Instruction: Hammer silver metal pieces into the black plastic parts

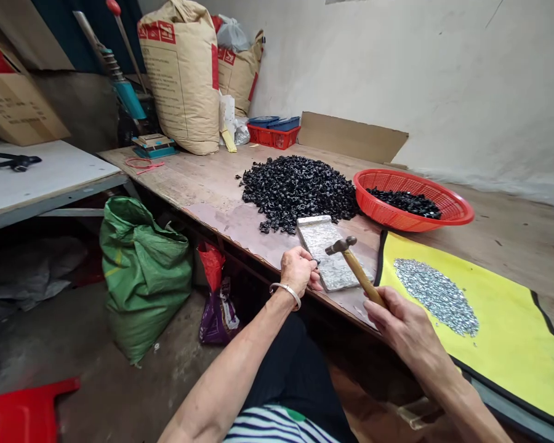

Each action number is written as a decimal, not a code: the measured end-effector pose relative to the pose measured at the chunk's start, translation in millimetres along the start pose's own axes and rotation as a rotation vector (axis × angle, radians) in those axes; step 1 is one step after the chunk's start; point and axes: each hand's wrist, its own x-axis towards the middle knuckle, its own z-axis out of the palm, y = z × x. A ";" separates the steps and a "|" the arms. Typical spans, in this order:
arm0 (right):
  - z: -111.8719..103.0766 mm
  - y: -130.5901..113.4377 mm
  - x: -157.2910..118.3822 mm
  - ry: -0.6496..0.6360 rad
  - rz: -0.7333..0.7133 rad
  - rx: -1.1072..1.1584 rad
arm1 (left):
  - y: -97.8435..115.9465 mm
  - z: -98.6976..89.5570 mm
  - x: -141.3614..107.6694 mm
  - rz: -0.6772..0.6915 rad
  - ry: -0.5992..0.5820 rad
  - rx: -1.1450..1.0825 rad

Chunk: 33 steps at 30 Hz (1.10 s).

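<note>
My right hand (399,317) is closed round the wooden handle of a hammer (357,271), whose metal head hangs above a worn grey metal plate (335,255). At the plate's left edge, my left hand (299,269) pinches a small black plastic part (317,263). Beyond the plate spreads a big pile of similar black parts (300,187). A red plastic basket (459,212) to its right holds more of them. On a yellow sheet (512,332) near my right hand lies a heap of small shiny metal pieces (436,295).
Large paper sacks (180,86) and a red tray (277,136) with blue lids stand at the back. A teal hand press (133,104) is at the far left corner. Below the table edge sit a green sack (143,277) and a purple bag (218,317). A red stool (28,409) is lower left.
</note>
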 end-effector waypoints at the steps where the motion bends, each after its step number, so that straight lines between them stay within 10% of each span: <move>1: 2.7 2.4 -1.4 0.071 -0.068 -0.110 | 0.5 0.1 -0.9 0.001 0.010 0.001; 13: 14.2 -9.6 -10.6 0.364 -0.493 -0.535 | -1.7 -0.6 -0.5 -0.002 0.035 0.014; 21: 22.3 -11.2 -10.2 0.204 -0.374 -0.876 | -2.1 0.2 0.0 0.005 0.044 0.000; 29: 7.2 -26.0 -17.4 0.560 -0.520 -0.591 | -5.1 -0.1 1.2 -0.002 0.031 0.001; 33: 21.9 -13.7 -13.5 0.343 -0.430 -0.805 | -4.6 0.1 1.2 0.009 0.041 0.013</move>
